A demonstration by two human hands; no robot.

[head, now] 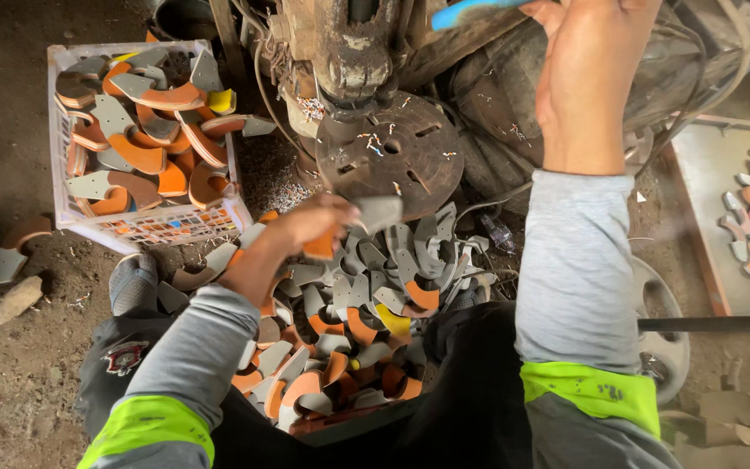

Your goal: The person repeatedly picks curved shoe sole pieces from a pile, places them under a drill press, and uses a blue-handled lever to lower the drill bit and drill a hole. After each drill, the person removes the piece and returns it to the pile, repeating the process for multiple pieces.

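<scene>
At nine o'clock, a white plastic crate [145,139] heaped nearly to the rim with curved grey-and-orange cut pieces; a few strays on the dirt floor [10,373] beside it. Toward six o'clock, a big loose pile [349,339] of the same pieces between the knees, seemingly still to be handled. Left hand [305,230] closed on one grey piece [379,211], lifted just above the pile near the round steel die plate [397,152] of the press [349,52] at twelve o'clock. Right hand [588,78] raised at one o'clock, closed around a blue handle [470,12]. At three o'clock, a metal tray [705,174] with more pieces. Tight room: crate, machine and tray hemming in the pile.
</scene>
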